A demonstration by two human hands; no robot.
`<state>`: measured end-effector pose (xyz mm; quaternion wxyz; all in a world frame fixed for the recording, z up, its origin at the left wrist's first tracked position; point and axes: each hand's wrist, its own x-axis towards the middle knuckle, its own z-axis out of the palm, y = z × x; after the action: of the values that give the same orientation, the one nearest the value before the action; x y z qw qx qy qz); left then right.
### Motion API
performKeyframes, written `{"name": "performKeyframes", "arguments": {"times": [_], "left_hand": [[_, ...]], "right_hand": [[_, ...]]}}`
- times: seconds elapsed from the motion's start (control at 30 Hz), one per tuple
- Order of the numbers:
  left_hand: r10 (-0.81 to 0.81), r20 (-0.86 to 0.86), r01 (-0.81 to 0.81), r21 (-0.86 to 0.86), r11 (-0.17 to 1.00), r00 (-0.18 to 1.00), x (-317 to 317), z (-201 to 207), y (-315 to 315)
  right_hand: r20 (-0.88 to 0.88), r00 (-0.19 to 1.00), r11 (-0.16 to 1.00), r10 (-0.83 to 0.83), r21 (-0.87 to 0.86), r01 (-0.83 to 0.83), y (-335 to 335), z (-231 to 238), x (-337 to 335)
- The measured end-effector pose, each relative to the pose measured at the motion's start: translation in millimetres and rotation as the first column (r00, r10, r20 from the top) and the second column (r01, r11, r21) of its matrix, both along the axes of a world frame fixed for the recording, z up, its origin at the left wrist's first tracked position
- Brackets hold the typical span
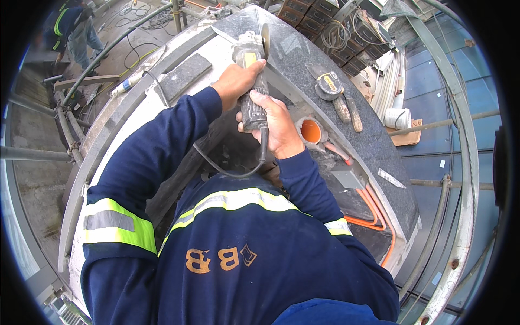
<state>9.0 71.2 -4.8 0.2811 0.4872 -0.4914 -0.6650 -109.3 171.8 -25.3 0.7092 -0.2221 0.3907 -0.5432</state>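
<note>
Both my hands are on an angle grinder (250, 57), which points away from me with its disc (265, 41) standing on edge at the far right of the tool. My left hand (236, 82) wraps the grinder near its head, thumb over the body. Nearer to me, my right hand (277, 122) closes round the rear of the handle. From there the black cord (264, 147) loops down and off to the left. The disc is at the grey stone slab (295, 51) near its far corner; whether they touch I cannot tell.
On the right slab lie a tape measure (329, 85) and a trowel-like tool with a worn handle (342, 110). An orange pipe opening (311, 130) and orange conduits (374, 208) sit inside the slab edge. Metal scaffold tubes (465, 162) surround me. Another person (81, 32) bends at the far left.
</note>
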Motion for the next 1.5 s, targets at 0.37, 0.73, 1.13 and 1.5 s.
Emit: {"name": "performKeyframes", "arguments": {"times": [0.37,0.73,1.13,1.5], "left_hand": [[0.008,-0.027,-0.008,-0.005,1.0,1.0,0.3,3.3,5.7],[0.021,0.005,-0.021,-0.002,1.0,1.0,-1.6,-0.7,2.1],[0.016,-0.029,-0.016,-0.001,1.0,0.999,-1.9,-13.0,-0.4],[0.043,-0.018,-0.043,0.014,0.999,0.999,-4.0,-11.6,0.1]], "right_hand": [[-0.003,1.0,1.0,0.006,-0.003,-0.006,3.1,0.5,-0.1],[0.021,1.0,1.0,-0.013,0.002,0.013,1.6,1.8,1.2],[0.022,1.0,1.0,-0.007,-0.005,0.007,7.9,4.9,1.8],[0.048,0.999,1.0,-0.015,0.0,0.015,5.4,3.1,1.0]]}}
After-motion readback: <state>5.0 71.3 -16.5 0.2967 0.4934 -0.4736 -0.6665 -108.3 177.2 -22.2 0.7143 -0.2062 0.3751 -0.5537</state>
